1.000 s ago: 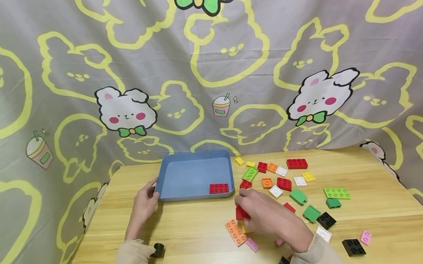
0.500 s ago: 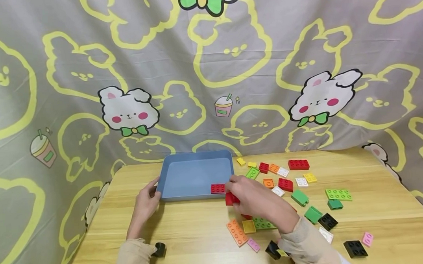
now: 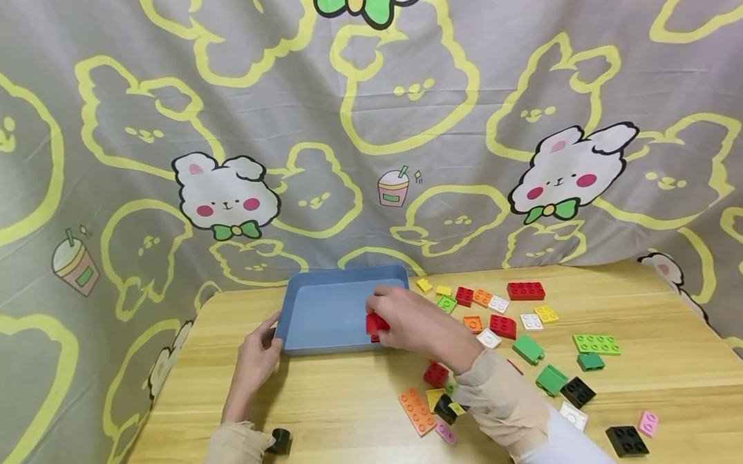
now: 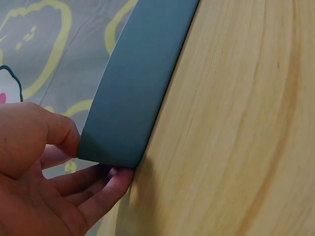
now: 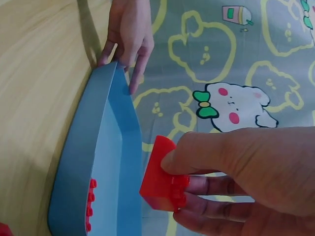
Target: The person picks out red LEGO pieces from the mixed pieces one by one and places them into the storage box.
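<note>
A shallow blue tray (image 3: 327, 349) sits on the wooden table. My left hand (image 3: 258, 353) grips its left front corner; in the left wrist view the thumb lies at the rim and the fingers lie against the side of the tray wall (image 4: 133, 83). Over the tray's right front part, my right hand (image 3: 406, 320) pinches a red toy building brick (image 5: 160, 174) between thumb and fingers, its studs towards the fingers. Inside the tray along the front wall lies another red brick (image 5: 90, 206), mostly hidden by the right hand in the head view.
Loose bricks in several colours spread over the table's right half, among them an orange brick (image 3: 417, 411), a red brick (image 3: 436, 374), a light green brick (image 3: 596, 344) and a black brick (image 3: 627, 441). Behind the table hangs a patterned grey curtain (image 3: 317, 123).
My right hand has carried the red brick from the loose bricks leftward, over the tray's right front part. The left hand has stayed at the tray corner.
</note>
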The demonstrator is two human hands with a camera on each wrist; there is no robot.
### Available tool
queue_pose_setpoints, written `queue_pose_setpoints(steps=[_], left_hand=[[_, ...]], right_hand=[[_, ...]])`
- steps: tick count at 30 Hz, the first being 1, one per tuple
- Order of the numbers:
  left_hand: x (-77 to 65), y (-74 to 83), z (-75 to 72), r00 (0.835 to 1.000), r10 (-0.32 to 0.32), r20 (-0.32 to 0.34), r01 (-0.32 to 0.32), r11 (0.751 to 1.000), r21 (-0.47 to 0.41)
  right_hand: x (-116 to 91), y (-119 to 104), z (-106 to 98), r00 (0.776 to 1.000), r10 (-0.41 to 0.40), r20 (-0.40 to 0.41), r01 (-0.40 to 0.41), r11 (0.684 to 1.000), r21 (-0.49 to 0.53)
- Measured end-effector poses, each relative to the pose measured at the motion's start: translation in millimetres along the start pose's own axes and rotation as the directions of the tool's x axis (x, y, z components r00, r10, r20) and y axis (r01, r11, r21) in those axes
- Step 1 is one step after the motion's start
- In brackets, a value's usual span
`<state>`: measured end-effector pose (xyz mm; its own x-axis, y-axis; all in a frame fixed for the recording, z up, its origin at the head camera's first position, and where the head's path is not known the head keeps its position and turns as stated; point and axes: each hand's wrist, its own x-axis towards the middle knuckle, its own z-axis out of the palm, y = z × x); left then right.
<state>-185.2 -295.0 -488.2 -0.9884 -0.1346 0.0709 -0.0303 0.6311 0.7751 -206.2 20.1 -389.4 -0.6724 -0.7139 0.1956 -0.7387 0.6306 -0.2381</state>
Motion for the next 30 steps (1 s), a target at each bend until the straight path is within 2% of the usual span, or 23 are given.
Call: queue_pose_setpoints(steps=[6,16,20,26,30], left_hand=[[0.2,0.7,-0.7,1.0,0.001,-0.009,-0.001,1.0,0.009],[0.5,-1.1,-1.0,1.0,-0.003,0.003,0.003,1.0,0.0],[0.4,-2.0,-1.6,1.0,0.002,-0.005,-0.002,1.0,-0.004],[1.9,-2.7,1.2,1.0,0.008,-0.012,-0.008,1.0,-0.017],[2.5,-3.1,1.6,1.0,-0.003,-0.015,0.003,1.0,-0.017]], right_hand=[[19,1,4,1.0,-0.027,0.013,0.027,1.0,0.013],[39,6,16,0.999,0.003,0.052,-0.005,0.999,0.041],[48,7,25,0.999,0.0,0.053,-0.003,0.999,0.047],[58,12,44,0.993,0.051,0.11,-0.057,0.997,0.052],[64,12,53,0.991,0.049,0.122,-0.058,0.996,0.067]])
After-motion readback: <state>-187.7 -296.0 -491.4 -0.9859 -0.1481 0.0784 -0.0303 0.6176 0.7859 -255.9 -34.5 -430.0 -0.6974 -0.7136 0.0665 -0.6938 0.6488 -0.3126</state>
